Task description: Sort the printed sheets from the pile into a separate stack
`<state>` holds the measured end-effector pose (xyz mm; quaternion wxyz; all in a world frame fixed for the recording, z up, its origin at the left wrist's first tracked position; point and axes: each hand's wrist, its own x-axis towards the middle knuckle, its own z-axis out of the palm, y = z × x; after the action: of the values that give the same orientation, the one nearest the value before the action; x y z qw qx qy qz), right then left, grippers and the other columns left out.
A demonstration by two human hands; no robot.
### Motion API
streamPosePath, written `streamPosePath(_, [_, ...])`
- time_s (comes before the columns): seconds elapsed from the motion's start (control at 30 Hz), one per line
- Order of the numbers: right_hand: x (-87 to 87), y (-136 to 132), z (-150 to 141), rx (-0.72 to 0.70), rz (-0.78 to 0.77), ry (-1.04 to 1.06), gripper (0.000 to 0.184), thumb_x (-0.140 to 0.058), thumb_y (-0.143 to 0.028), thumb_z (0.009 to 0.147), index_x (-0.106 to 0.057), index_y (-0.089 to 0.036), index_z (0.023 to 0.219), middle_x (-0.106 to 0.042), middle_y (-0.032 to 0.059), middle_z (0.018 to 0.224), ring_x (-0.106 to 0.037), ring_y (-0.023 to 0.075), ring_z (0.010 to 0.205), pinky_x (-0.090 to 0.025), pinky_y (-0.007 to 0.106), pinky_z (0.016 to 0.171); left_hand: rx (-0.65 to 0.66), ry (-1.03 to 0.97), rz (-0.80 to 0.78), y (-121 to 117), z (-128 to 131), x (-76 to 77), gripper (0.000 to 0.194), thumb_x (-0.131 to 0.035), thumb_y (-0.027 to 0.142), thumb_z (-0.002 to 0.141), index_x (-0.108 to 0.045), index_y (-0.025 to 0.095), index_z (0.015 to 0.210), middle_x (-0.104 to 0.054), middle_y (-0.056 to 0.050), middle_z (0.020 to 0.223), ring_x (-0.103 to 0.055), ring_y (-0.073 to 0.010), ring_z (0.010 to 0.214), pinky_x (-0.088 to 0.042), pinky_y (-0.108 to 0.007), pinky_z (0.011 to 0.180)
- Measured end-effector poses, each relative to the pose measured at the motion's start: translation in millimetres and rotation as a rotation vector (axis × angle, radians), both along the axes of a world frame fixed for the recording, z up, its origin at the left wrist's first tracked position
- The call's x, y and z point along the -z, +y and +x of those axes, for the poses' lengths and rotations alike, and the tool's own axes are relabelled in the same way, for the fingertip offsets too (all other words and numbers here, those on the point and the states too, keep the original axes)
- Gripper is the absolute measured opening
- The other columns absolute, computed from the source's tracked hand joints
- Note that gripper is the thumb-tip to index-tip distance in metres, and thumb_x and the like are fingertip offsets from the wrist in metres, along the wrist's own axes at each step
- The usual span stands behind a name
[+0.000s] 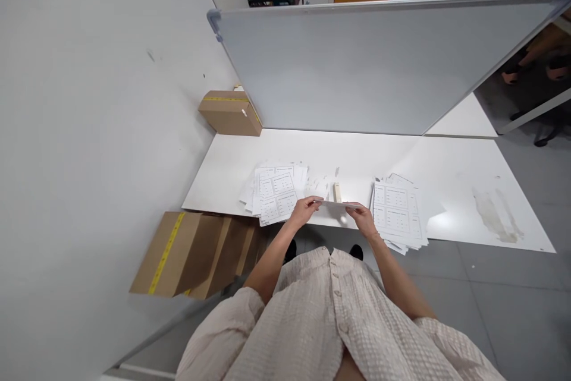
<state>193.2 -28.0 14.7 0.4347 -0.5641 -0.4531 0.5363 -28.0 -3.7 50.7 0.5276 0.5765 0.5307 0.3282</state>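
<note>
Between my two hands a white sheet of paper (334,203) is held up nearly edge-on, above the front edge of the white table. My left hand (306,211) pinches its left end, and my right hand (361,219) pinches the right end. Just beyond the sheet lies a small cream-coloured stapler-like object (337,192); its exact kind is unclear. A loose pile of printed sheets (277,191) spreads out left of my left hand. Another pile of printed sheets (398,211) lies right beside my right hand.
A whiteboard (357,66) stands along the table's back. One cardboard box (232,113) sits at the table's back left corner, and several cardboard boxes (187,250) stand at the left front. The white table (450,173) has grey smudges at its right end.
</note>
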Motion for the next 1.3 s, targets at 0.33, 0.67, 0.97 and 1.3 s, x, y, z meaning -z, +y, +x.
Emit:
streamPosePath(0.33, [11.1,3,0,0.034,-0.061,-0.065,0.035,-0.060,-0.045,0.064,-0.064,-0.017,0.086,-0.065,0.0076,0.091,-0.057,0.0229,0.087,-0.043,0.036,0.078,0.012,0.069,0.027,3,1,2.4,0.024,-0.047,0.031,0.075,-0.064,0.016,0.084,-0.060,0.000,0.066,-0.055,-0.0115,0.065,-0.043,-0.023,0.065])
streamPosePath(0.67, [-17.6,-7,45,0.076,-0.066,-0.236,0.036,-0.058,-0.044,0.065,-0.063,-0.015,0.085,-0.066,0.0056,0.084,-0.059,0.0209,0.078,-0.046,0.031,0.068,-0.003,-0.052,-0.053,1,17,2.9,0.037,-0.049,0.038,0.076,-0.057,0.015,0.103,-0.062,-0.005,0.085,-0.053,-0.0087,0.059,-0.044,-0.022,0.059])
streamPosePath(0.97, [-1.2,-30,127,-0.042,-0.662,-0.165,0.018,-0.065,-0.026,0.055,-0.063,-0.015,0.069,-0.068,0.0094,0.074,-0.063,0.0221,0.067,-0.050,0.030,0.058,0.258,0.495,0.062,-1,33,34.1,0.044,-0.040,0.020,0.080,-0.042,0.019,0.124,-0.060,-0.007,0.096,-0.054,-0.0188,0.088,-0.040,-0.030,0.080])
streamPosePath(1.3, [42.1,-16,86,-0.034,-0.677,-0.126,0.013,-0.066,-0.024,0.054,-0.063,-0.016,0.063,-0.068,0.0101,0.070,-0.063,0.0234,0.069,-0.050,0.030,0.055,0.396,0.620,0.059,10,57,59.2,0.050,-0.035,0.015,0.081,-0.033,0.022,0.130,-0.051,-0.009,0.113,-0.049,-0.0217,0.100,-0.036,-0.031,0.084])
